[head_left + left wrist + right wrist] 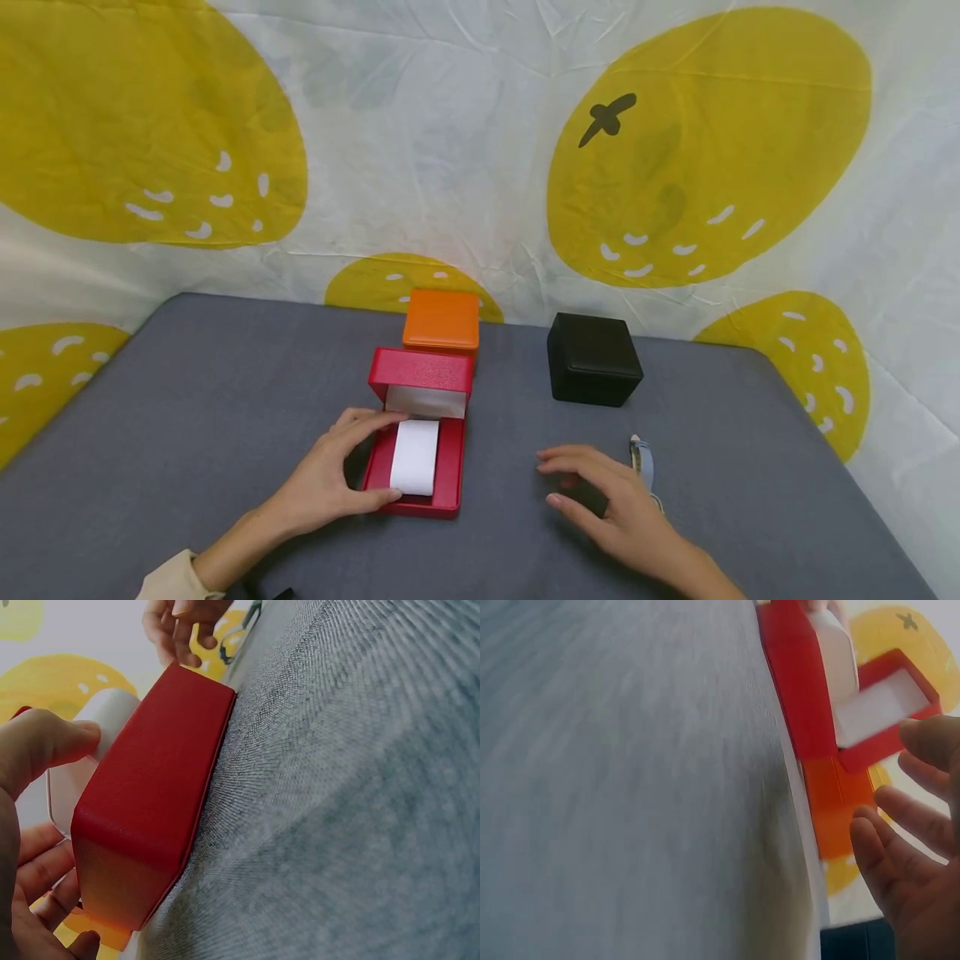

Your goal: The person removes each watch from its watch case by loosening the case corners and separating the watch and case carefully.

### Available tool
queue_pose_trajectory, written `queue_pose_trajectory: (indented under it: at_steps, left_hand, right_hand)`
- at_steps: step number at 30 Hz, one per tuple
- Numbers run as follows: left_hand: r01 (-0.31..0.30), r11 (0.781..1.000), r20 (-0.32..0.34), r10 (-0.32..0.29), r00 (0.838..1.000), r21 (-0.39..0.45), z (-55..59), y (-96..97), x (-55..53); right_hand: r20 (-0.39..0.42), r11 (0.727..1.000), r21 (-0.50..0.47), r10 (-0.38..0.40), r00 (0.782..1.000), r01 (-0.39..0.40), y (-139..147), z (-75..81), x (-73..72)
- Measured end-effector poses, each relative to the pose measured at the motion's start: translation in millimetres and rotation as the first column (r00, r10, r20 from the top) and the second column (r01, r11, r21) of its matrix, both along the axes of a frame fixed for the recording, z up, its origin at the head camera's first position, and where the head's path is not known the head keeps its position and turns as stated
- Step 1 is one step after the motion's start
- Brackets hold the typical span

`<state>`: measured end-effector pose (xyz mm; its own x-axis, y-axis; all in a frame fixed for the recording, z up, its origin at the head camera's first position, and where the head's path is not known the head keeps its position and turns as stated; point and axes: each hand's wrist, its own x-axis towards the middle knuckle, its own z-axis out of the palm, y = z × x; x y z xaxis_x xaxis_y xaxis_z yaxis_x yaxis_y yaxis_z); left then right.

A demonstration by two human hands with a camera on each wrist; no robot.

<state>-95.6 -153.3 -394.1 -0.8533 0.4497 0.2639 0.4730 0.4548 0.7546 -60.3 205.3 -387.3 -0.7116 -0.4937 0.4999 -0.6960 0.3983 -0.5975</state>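
Note:
A red watch box (450,467) stands on the grey cloth with its lid raised and the pale lining facing forward. Inside it lies a white watch cushion (416,458). My left hand (326,479) reaches in from the left and pinches this cushion, thumb at the near end and index finger at the far end. In the left wrist view the thumb (75,742) presses on the cushion above the red wall. My right hand (611,504) hovers over the table, fingers loosely bent and holding nothing. Just beyond it, partly hidden, lies a wristwatch (643,462) with a light blue strap.
Directly behind the red lid sits a closed orange box (442,319). A closed black box (594,358) stands farther right, beyond the watch. White fabric (420,167) with yellow fruit shapes hangs along the back edge of the grey-covered table (225,400).

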Motion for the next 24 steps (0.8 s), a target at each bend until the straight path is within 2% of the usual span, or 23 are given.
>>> queue_pose_trajectory:
  at_steps: [5, 10, 12, 16, 20, 24]
  left_hand:
    - [0.006, 1.0, 0.0, -0.006, 1.0, 0.014, -1.3, 0.0, -1.0]
    - [0.017, 0.999, -0.01, -0.017, 1.0, 0.029, -3.0, 0.5, -0.8]
    - [0.02, 0.999, -0.006, -0.02, 1.0, 0.032, -3.9, 1.1, -0.4]
    - [0.042, 0.999, -0.012, -0.042, 0.999, 0.033, -5.6, 2.1, -0.2]
    - [0.053, 0.998, -0.021, -0.053, 0.998, 0.033, -6.8, 2.0, -0.4]
    - [0.044, 0.999, -0.021, -0.043, 0.999, 0.03, -7.5, 1.8, -0.1]
  right_hand:
    - [0.131, 0.998, -0.022, 0.053, 0.99, -0.05, -22.5, 0.0, -1.2]
    - [0.234, 0.993, -0.027, 0.115, 0.965, -0.111, -48.4, -2.1, -0.8]
    - [0.287, 0.993, -0.027, 0.116, 0.951, -0.113, -55.8, -3.1, 0.4]
    - [0.321, 0.994, -0.033, 0.113, 0.94, -0.108, -65.7, -6.5, 0.6]
    - [0.305, 0.992, -0.064, 0.119, 0.945, -0.105, -72.0, -9.4, -1.6]
    - [0.31, 0.994, -0.085, 0.094, 0.946, -0.071, -77.2, -14.1, -3.4]
